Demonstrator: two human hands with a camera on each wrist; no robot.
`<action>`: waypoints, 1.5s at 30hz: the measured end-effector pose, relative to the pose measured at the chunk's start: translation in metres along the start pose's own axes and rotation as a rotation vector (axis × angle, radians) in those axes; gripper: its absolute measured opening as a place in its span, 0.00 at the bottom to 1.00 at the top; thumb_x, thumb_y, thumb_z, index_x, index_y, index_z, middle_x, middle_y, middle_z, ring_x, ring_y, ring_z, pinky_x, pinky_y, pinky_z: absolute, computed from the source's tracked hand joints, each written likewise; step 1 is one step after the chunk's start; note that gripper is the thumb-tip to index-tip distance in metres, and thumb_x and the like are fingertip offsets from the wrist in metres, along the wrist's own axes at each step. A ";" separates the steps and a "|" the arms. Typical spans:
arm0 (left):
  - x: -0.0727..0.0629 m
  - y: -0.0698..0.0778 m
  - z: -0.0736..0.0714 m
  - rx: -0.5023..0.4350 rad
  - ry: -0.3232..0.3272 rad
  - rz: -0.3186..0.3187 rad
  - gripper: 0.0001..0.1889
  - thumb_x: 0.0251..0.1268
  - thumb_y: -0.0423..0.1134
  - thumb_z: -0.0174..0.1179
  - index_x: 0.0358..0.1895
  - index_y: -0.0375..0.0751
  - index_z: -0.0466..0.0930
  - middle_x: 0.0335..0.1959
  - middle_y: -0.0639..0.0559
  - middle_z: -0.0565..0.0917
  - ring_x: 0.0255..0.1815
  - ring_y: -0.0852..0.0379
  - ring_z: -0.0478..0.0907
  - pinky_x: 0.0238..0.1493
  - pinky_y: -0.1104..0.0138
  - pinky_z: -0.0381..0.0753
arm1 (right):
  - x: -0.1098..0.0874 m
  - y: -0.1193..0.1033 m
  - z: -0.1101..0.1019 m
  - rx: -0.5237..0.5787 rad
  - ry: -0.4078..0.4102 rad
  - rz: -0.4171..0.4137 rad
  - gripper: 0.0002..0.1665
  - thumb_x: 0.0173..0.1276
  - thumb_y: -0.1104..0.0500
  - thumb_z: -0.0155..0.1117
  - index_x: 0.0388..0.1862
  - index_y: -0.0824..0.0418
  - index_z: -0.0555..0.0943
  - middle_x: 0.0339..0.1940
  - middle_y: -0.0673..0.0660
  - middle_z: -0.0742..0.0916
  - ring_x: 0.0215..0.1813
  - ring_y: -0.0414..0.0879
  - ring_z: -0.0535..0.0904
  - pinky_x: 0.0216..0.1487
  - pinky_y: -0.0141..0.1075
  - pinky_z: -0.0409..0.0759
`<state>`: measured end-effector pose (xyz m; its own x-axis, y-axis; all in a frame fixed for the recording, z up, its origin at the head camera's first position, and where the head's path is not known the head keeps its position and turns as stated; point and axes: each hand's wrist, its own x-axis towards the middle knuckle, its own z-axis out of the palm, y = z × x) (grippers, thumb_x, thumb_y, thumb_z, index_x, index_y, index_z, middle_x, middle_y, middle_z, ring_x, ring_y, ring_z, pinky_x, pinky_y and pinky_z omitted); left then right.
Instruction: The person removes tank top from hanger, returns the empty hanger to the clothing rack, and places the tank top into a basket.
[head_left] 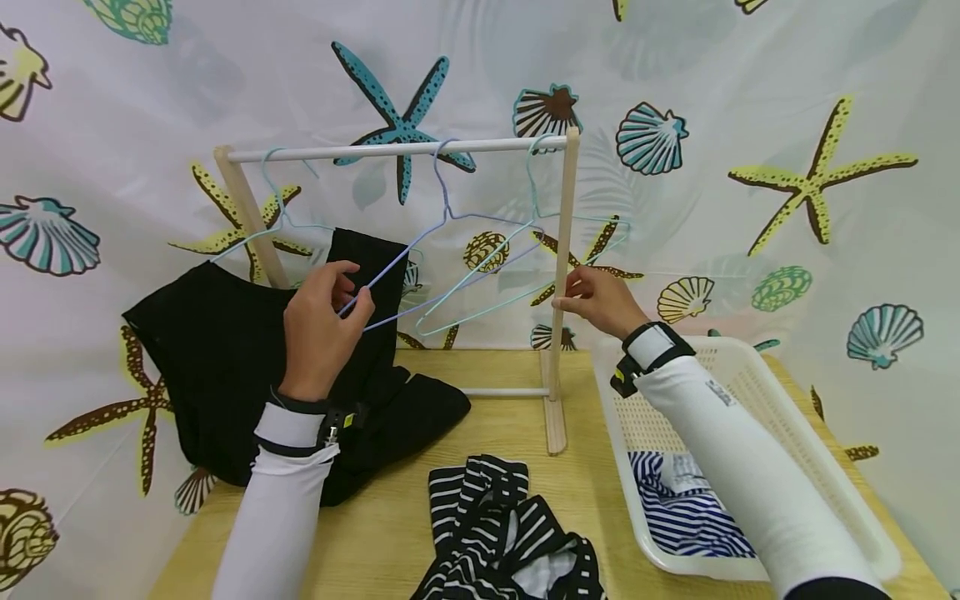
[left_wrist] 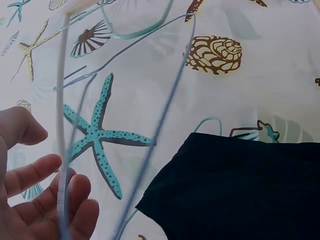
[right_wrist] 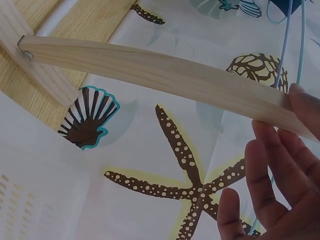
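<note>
A small clothes rack (head_left: 390,151) with a white bar and wooden posts carries three hangers. My left hand (head_left: 324,329) is at the left end of the purple hanger (head_left: 480,218). In the left wrist view the hanger's wire crosses the loosely bent fingers, with the thumb apart from them. My right hand (head_left: 600,300) pinches the rack's right wooden post (right_wrist: 150,70) between thumb and fingers. A black garment (head_left: 232,350) hangs from the left mint hanger (head_left: 283,218), behind my left hand. Another mint hanger (head_left: 534,218) hangs bare beside the right post.
A black-and-white striped garment (head_left: 480,525) lies crumpled at the table's (head_left: 360,550) front. On the right stands a white basket (head_left: 795,417) holding a blue-and-white striped garment (head_left: 690,521). A patterned curtain (head_left: 705,50) covers the back.
</note>
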<state>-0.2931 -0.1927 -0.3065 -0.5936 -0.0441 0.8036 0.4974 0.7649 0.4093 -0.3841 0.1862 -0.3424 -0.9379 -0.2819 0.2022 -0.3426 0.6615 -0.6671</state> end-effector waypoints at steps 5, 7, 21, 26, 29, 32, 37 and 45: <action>0.000 0.004 -0.010 -0.008 0.023 0.005 0.13 0.61 0.36 0.61 0.47 0.34 0.81 0.34 0.41 0.78 0.36 0.47 0.75 0.39 0.56 0.70 | 0.000 -0.001 0.000 0.006 -0.023 0.017 0.21 0.67 0.50 0.66 0.50 0.62 0.75 0.49 0.64 0.85 0.53 0.56 0.81 0.46 0.49 0.78; -0.001 0.008 -0.013 -0.010 0.022 0.014 0.13 0.61 0.36 0.61 0.48 0.34 0.81 0.34 0.41 0.78 0.37 0.47 0.75 0.40 0.55 0.69 | -0.001 0.000 0.000 0.007 -0.028 0.024 0.21 0.67 0.51 0.66 0.51 0.62 0.75 0.50 0.64 0.85 0.53 0.56 0.81 0.47 0.49 0.78; -0.015 0.037 -0.026 -0.056 -0.015 0.064 0.14 0.62 0.37 0.61 0.49 0.36 0.81 0.38 0.41 0.78 0.40 0.48 0.74 0.42 0.56 0.70 | -0.002 -0.008 -0.001 -0.019 -0.013 0.013 0.20 0.67 0.53 0.66 0.50 0.63 0.75 0.48 0.65 0.86 0.53 0.57 0.81 0.46 0.49 0.78; -0.023 0.047 -0.026 -0.065 -0.054 0.102 0.14 0.61 0.39 0.62 0.48 0.37 0.81 0.39 0.44 0.77 0.41 0.50 0.74 0.42 0.57 0.72 | -0.004 -0.010 -0.002 -0.036 -0.013 0.012 0.20 0.67 0.52 0.65 0.51 0.63 0.75 0.48 0.65 0.86 0.53 0.57 0.81 0.45 0.48 0.78; -0.027 0.052 -0.025 -0.081 -0.083 0.132 0.14 0.60 0.39 0.62 0.48 0.38 0.81 0.39 0.45 0.77 0.41 0.50 0.74 0.43 0.57 0.73 | -0.008 -0.011 -0.005 -0.064 -0.001 -0.002 0.19 0.67 0.53 0.66 0.50 0.64 0.76 0.47 0.65 0.86 0.52 0.57 0.82 0.45 0.49 0.77; -0.030 0.056 -0.025 -0.099 -0.116 0.151 0.14 0.60 0.39 0.62 0.49 0.38 0.81 0.40 0.45 0.77 0.42 0.50 0.74 0.44 0.58 0.73 | -0.011 -0.011 -0.007 -0.086 0.018 -0.023 0.18 0.67 0.54 0.66 0.49 0.63 0.76 0.45 0.64 0.87 0.50 0.57 0.82 0.45 0.49 0.77; -0.039 0.060 -0.022 -0.108 -0.179 0.153 0.14 0.60 0.39 0.62 0.49 0.40 0.81 0.42 0.47 0.77 0.43 0.52 0.73 0.43 0.59 0.73 | -0.019 -0.011 -0.006 -0.111 0.030 -0.036 0.18 0.67 0.53 0.65 0.48 0.63 0.76 0.46 0.65 0.86 0.50 0.57 0.82 0.48 0.50 0.76; -0.052 0.064 -0.011 -0.139 -0.256 0.180 0.16 0.60 0.41 0.62 0.51 0.41 0.81 0.45 0.48 0.78 0.45 0.54 0.75 0.45 0.59 0.75 | -0.025 -0.013 -0.001 -0.106 0.084 -0.059 0.14 0.66 0.56 0.66 0.46 0.63 0.77 0.43 0.63 0.87 0.48 0.57 0.83 0.50 0.51 0.76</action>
<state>-0.2231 -0.1484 -0.3174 -0.6190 0.2596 0.7413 0.6798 0.6497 0.3401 -0.3563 0.1856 -0.3381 -0.9155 -0.2668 0.3011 -0.3974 0.7163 -0.5736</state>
